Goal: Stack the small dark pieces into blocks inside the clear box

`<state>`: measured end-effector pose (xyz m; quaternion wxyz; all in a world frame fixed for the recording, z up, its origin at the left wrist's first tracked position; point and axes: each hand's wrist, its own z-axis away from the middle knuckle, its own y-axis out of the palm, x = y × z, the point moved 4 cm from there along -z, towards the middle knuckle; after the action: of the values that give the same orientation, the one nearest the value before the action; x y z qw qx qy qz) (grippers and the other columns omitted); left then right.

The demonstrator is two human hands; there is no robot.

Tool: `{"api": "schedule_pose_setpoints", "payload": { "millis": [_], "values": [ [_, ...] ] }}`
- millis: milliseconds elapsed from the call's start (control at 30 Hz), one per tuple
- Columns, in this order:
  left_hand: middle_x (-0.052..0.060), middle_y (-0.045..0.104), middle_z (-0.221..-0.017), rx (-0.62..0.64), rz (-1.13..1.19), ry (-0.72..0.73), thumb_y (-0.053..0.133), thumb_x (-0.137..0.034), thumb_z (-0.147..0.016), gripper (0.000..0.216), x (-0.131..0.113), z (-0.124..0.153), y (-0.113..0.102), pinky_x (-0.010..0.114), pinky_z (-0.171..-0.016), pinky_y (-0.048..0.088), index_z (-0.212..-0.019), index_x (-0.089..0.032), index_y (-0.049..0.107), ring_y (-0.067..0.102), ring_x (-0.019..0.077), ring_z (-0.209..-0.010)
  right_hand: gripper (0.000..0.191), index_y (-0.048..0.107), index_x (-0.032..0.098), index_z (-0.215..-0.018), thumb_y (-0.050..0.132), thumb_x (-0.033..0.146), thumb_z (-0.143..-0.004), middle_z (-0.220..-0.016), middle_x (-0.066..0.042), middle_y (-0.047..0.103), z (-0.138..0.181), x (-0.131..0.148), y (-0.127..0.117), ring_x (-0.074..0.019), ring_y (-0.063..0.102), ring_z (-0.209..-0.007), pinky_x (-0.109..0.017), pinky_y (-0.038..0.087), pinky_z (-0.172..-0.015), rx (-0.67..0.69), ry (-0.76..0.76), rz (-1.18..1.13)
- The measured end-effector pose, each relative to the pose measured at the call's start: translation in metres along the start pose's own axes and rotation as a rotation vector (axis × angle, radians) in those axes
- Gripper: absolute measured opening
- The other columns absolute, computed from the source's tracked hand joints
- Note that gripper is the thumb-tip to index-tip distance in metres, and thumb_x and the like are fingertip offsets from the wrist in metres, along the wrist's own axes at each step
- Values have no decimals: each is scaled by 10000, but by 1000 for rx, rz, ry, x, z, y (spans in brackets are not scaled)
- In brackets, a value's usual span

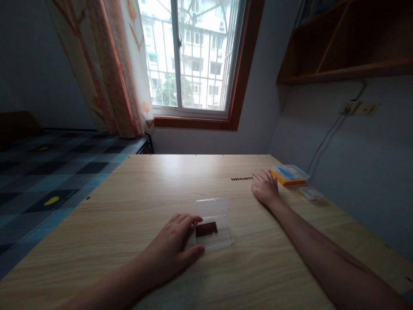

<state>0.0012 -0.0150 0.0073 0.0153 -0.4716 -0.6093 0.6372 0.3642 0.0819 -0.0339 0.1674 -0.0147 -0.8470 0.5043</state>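
Head view: we have both hands out over a wooden table [145, 202]. Our left hand [185, 237] is at the left end of a clear case [225, 237], its thumb and forefinger set apart along that end; we cannot tell whether they grip it. The case lies on the near part of the table, its lid [212, 207] open on the far side, and a dark brown block [208, 228] sits inside, toward the left. Our right hand [265, 188] reaches farther out, fingers loosely extended at the right end of a row of small dark pieces [241, 178]; whether the fingertips pinch or touch one is too small for us to tell. Just right of that hand we see an orange box [288, 182] with a see-through top, and near it a smaller case [309, 193].
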Motion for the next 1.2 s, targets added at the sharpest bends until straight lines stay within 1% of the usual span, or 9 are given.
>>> {"api": "schedule_pose_setpoints", "payload": {
  "millis": [233,433,567,700,833,933,1000,1100,1200],
  "values": [
    [90,632,-1212,10,4,-11,667,-286,-806,427,1,0,0,454,-1004,464,-1223,-224,596,572,286,-1134,592,475,211,-1475,475,358,-901,-1568,-138,343,-2,-5,10,-362,210,-1476,-563,170,-1177,150,119,84],
    [89,636,-1201,11,-4,-8,670,-283,-801,434,2,0,1,459,-1001,465,-1227,-232,600,573,289,-1131,547,509,197,-1453,442,361,-935,-1527,-132,416,-2,-4,14,-324,281,-1456,-460,231,-1180,209,83,85],
    [92,632,-1203,12,-1,-12,668,-275,-798,432,1,0,1,455,-997,467,-1223,-228,601,569,290,-1131,488,614,175,-1349,482,350,-914,-1502,-142,441,-1,-5,8,-329,290,-1447,-452,237,-1178,169,51,80],
    [90,628,-1211,11,-2,-10,671,-264,-794,441,1,1,0,458,-1003,464,-1228,-229,596,568,286,-1135,341,729,184,-1126,547,291,-858,-1491,-113,452,-1,-8,-1,-304,264,-1455,-422,226,-1187,135,24,69],
    [87,628,-1206,10,-2,-6,674,-262,-795,437,1,2,0,453,-1004,465,-1223,-225,595,568,281,-1134,253,768,181,-981,584,249,-822,-1472,-110,474,0,-9,-9,-283,288,-1443,-386,210,-1197,141,12,52],
    [86,629,-1200,8,-1,3,673,-258,-795,430,0,1,0,453,-1002,466,-1216,-225,593,569,278,-1128,233,782,183,-928,584,242,-820,-1441,-120,507,1,-7,-17,-277,374,-1394,-361,251,-1174,178,5,38],
    [87,634,-1195,8,-1,4,676,-255,-793,427,-1,1,0,453,-1002,467,-1211,-226,595,571,278,-1123,221,786,199,-902,590,246,-811,-1372,-112,572,2,-6,-22,-271,464,-1316,-350,313,-1128,217,3,26],
    [86,639,-1206,6,-1,5,678,-254,-795,432,-1,1,1,447,-1006,466,-1219,-231,596,573,277,-1130,204,785,220,-877,609,264,-784,-1143,-99,695,2,-8,-28,-277,578,-1147,-355,414,-1002,288,19,6],
    [81,642,-1218,8,-8,12,682,-263,-798,453,-1,1,1,439,-1018,461,-1240,-239,591,567,278,-1148,202,781,206,-872,630,269,-753,-948,-94,736,2,-14,-29,-260,641,-967,-325,457,-855,374,50,-37]
  ]
}}
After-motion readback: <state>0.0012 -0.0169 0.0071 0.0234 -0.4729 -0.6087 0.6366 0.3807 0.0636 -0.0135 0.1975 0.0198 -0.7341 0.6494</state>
